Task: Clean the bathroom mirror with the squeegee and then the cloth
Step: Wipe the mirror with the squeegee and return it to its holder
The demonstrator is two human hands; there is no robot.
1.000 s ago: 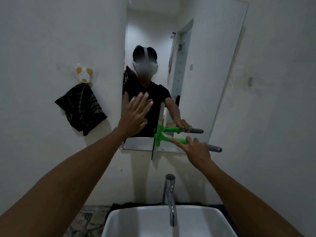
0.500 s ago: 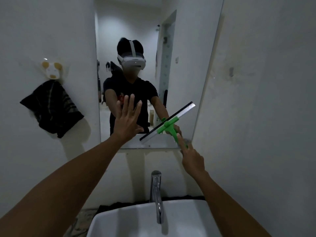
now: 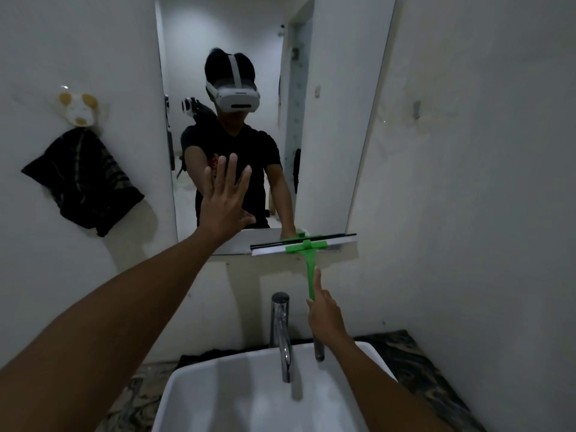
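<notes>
Head camera view, looking forward and down past my two bare forearms toward a white bathroom wall. A tall mirror [image 3: 336, 126] hangs at the far centre. My left hand [image 3: 223, 202] is raised in front of its lower left part, palm forward, fingers [image 3: 230, 173] spread wide and holding nothing; I cannot tell whether the palm touches the glass.

My right hand [image 3: 325, 313] is lower and to the right, closed around the bottom end of a green squeegee [image 3: 307, 246]. The handle rises straight up out of my grip, and my index finger lies stretched along it, pointing toward the head. The rest of the handle above that fingertip is bare. The blade bar runs nearly level, left to right, at the mirror's bottom right edge, with its black rubber strip on the upper side. Its right tip reaches just past the mirror's right edge.

The cloth [image 3: 82, 182], dark with faint stripes, hangs well to the left of the mirror from a small animal-shaped wall hook [image 3: 76, 109], apart from both hands.

Near the bottom centre sits a white basin [image 3: 224, 397], with a chrome tap [image 3: 282, 335] standing at its far rim, just left of my right wrist. A dark marbled counter [image 3: 414, 357] shows on either side of the basin.
</notes>
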